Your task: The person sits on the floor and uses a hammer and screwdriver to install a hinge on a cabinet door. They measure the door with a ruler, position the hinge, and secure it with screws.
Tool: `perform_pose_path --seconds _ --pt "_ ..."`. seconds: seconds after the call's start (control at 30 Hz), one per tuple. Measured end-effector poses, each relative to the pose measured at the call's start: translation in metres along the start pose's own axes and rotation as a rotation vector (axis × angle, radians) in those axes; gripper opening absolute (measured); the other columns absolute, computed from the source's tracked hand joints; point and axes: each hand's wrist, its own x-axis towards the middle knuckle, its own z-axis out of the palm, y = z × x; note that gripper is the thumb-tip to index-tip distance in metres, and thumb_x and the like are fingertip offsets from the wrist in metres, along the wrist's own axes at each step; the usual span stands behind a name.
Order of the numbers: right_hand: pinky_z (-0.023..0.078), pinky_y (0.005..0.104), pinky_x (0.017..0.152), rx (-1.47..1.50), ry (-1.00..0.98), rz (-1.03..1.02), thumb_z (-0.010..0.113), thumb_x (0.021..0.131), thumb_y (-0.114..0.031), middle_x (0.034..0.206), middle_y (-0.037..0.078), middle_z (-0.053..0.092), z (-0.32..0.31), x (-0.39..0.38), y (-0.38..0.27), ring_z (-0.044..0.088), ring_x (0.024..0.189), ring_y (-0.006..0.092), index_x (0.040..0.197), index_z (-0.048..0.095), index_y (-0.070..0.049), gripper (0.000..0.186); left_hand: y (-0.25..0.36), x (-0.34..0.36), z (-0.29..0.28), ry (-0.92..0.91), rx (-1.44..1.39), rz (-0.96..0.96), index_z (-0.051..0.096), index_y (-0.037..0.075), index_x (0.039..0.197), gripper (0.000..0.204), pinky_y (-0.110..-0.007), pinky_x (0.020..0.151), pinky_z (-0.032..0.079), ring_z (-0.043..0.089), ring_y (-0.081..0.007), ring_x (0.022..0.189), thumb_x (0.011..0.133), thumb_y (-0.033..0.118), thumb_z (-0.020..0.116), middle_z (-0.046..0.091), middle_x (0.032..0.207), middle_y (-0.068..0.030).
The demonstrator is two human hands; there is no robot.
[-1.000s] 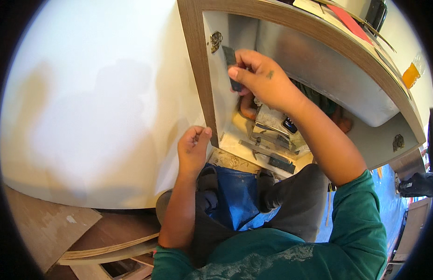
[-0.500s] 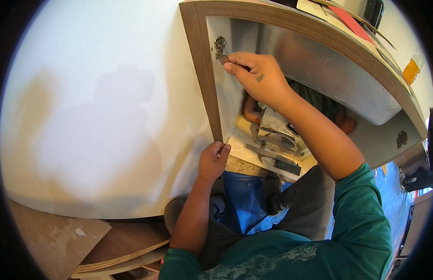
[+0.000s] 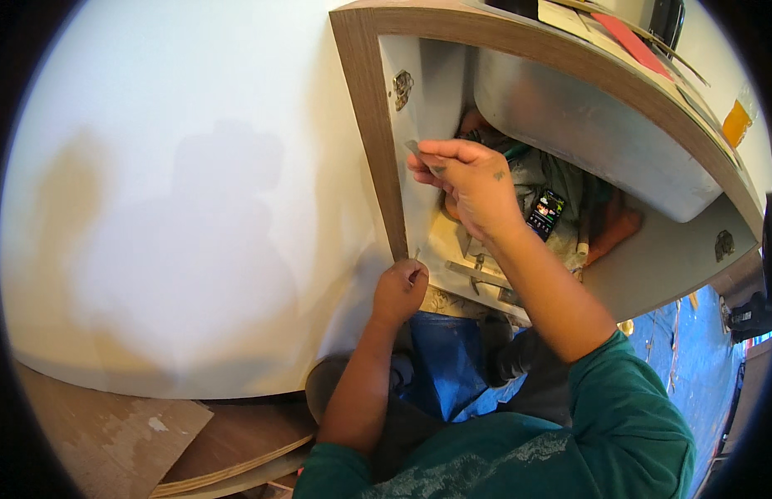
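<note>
My right hand [image 3: 477, 187] is in front of the cabinet opening, its fingers pinching a small, thin, flat metal blade [image 3: 413, 147]. The blade's tip points toward the inner left wall, just below a metal hinge [image 3: 402, 90]. Lower down, my left hand [image 3: 401, 291] is closed at the bottom end of the wood-grain cabinet frame [image 3: 371, 125]. A thin sliver shows above its fingers, but I cannot make out what it holds. Inside the cabinet, a hammer [image 3: 476, 274] lies near the front edge, and a lit phone [image 3: 545, 214] is behind my right forearm.
Another person's arm [image 3: 614, 237] shows inside the cabinet, under a metal sink bowl [image 3: 585, 116]. A second hinge [image 3: 724, 245] is on the right wall. A white panel [image 3: 194, 249] fills the left side. Plywood sheets [image 3: 236, 441] lie at lower left; blue sheeting [image 3: 448, 358] covers the floor.
My right hand has moved down from the hinge with the blade. My left hand stays by the frame's lower end. The phone and the other person's clothing show more now.
</note>
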Motion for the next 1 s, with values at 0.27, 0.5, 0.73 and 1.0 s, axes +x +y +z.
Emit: perform_pose_path --seconds 0.27,0.5,0.73,1.0 --pt "0.055 0.0304 0.074 -0.33 0.054 -0.24 0.06 0.09 -0.006 0.089 0.012 0.071 0.003 0.006 -0.013 0.069 0.08 0.0187 0.099 0.067 0.003 0.015 0.005 0.0 -0.003 0.011 -0.066 0.035 0.065 0.002 0.087 0.018 -0.031 0.064 0.049 0.061 -0.0225 0.066 0.09 0.018 0.059 0.065 0.078 -0.0119" --pt "0.055 0.0333 0.068 -0.926 0.115 -0.931 0.066 0.08 -0.003 0.089 0.015 0.069 0.003 0.004 -0.015 0.068 0.077 0.0291 0.098 0.068 0.0 0.018 0.123 0.035 -0.034 0.263 -0.616 0.068 0.063 0.0 0.09 0.023 -0.025 0.072 0.045 0.055 -0.0107 0.078 0.096 0.021 0.057 0.062 0.084 -0.0029" --pt "0.054 0.0343 0.067 -0.894 0.096 -0.928 0.066 0.079 -0.004 0.085 0.015 0.069 0.015 -0.007 -0.029 0.067 0.074 0.0297 0.1 0.068 0.0 0.021 0.164 0.073 -0.044 0.395 -0.945 0.08 0.061 -0.002 0.086 0.028 -0.024 0.068 0.042 0.051 -0.0088 0.072 0.095 0.024 0.06 0.061 0.08 -0.0039" --pt "0.052 0.0288 0.058 -0.045 0.115 -0.152 0.065 0.088 -0.017 0.087 0.011 0.063 0.01 -0.015 -0.028 0.064 0.065 0.0187 0.093 0.06 0.001 0.02 0.167 0.092 -0.071 0.452 -1.088 0.01 0.061 -0.001 0.086 0.018 -0.026 0.065 0.044 0.054 -0.0129 0.068 0.091 0.017 0.061 0.061 0.076 -0.0059"
